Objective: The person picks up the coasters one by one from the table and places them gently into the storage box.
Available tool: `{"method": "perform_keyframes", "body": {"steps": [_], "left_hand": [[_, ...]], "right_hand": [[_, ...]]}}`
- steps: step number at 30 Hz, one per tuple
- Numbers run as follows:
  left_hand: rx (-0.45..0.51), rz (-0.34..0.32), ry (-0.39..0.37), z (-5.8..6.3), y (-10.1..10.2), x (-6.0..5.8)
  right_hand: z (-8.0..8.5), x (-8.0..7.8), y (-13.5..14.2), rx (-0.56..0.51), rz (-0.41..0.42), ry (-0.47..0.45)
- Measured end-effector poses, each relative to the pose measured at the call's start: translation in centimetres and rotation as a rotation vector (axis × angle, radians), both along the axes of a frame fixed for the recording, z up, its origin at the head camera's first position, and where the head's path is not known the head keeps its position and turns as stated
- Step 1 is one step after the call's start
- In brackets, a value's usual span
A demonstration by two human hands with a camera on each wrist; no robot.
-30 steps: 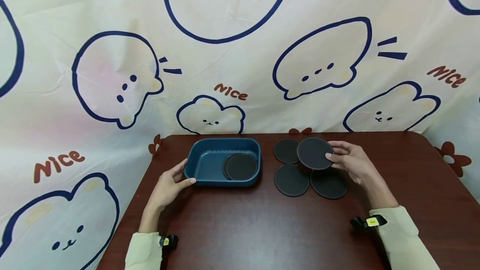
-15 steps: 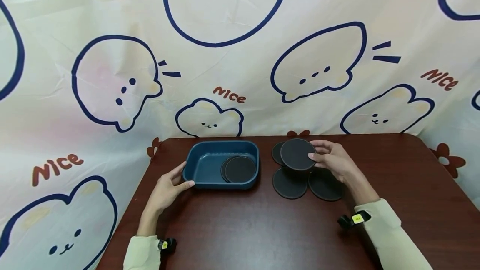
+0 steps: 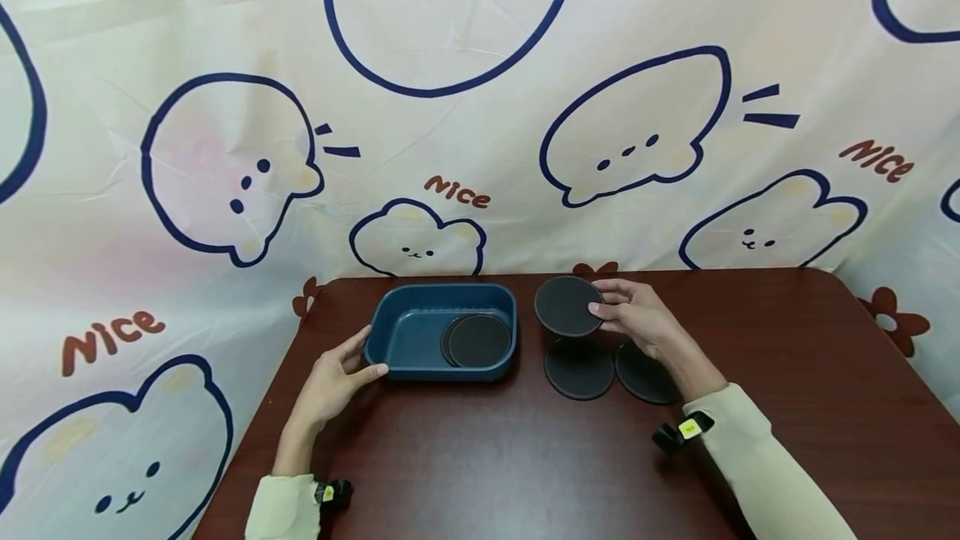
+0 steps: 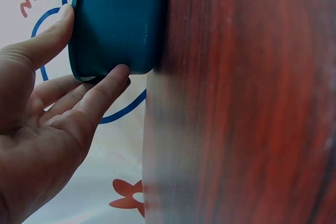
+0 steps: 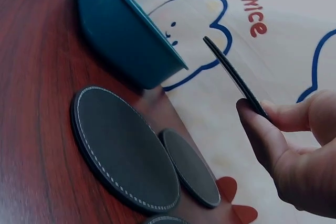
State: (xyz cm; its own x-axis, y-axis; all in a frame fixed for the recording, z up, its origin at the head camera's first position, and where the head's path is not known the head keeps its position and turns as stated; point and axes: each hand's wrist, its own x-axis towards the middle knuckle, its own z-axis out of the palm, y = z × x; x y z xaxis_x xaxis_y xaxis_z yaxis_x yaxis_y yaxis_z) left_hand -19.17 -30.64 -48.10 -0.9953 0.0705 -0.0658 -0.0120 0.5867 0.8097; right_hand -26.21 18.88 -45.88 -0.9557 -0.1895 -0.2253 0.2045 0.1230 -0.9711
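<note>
Head view: the R hand (image 3: 637, 315) is pinching a flat, round, black, leather-look coaster (image 3: 567, 307) by its right edge btwn thumb & fingers. This coaster is hovering over the dark red-brown, wood-grain table (image 3: 487, 457), nr the far edge, just R of a blue-green, rounded rectangular tray (image 3: 412, 338). The L hand (image 3: 333, 373) is gripping the tray, thumb at the near-left corner, fingers at the left end.

L wrist view: the tray's smooth outer wall is showing, w/ thumb touching the rim & one fingertip pressing lower down; the tray's interior is showing in the head view only. R wrist view: the held coaster is appearing nearly edge-on, & a far coaster (image 5: 191, 169) is lying by the table's far edge, which the held one is hiding from the head view. Pale stitching is also showing here, running round the nearest coaster's rim.

Counts: tray, 1; coasters, 6 visible, i.e. 1 in hand, 3 lying R of the tray (the far one, a near-left coaster (image 3: 579, 371) & a near-right coaster (image 3: 647, 377)), 2 overlapping in the tray's right half (upper coaster (image 3: 480, 342), lower coaster (image 3: 446, 340)); black wrist cameras (image 3: 666, 438), 2.

Writing: red-brown "Nice" is appearing 3x on the white, cartoon-print cloth (image 3: 480, 140) (head view); a yellow label (image 3: 689, 428) is sitting on each camera, text too small to read.
</note>
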Motion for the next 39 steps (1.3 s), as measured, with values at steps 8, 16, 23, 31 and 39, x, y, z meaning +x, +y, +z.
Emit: {"method": "perform_keyframes", "body": {"steps": [8, 16, 23, 31, 39], "left_hand": [[-0.003, 0.012, -0.006, 0.2, 0.2, 0.1], [0.010, 0.004, -0.007, 0.1, 0.2, 0.4], [0.013, 0.001, 0.000, 0.2, 0.2, 0.0], [0.008, -0.001, 0.012, 0.4, 0.1, -0.3], [0.007, 0.002, 0.003, 0.2, 0.1, -0.3]], "right_hand": [[0.5, -0.7, -1.9, 0.007, 0.034, -0.006], [0.5, -0.8, -2.9, 0.009, 0.038, -0.041], [0.8, -1.0, -3.1, 0.007, 0.053, -0.030], [1.0, -1.3, -3.4, 0.002, 0.073, -0.035], [0.9, -1.2, -4.3, 0.001, 0.107, -0.040]]}}
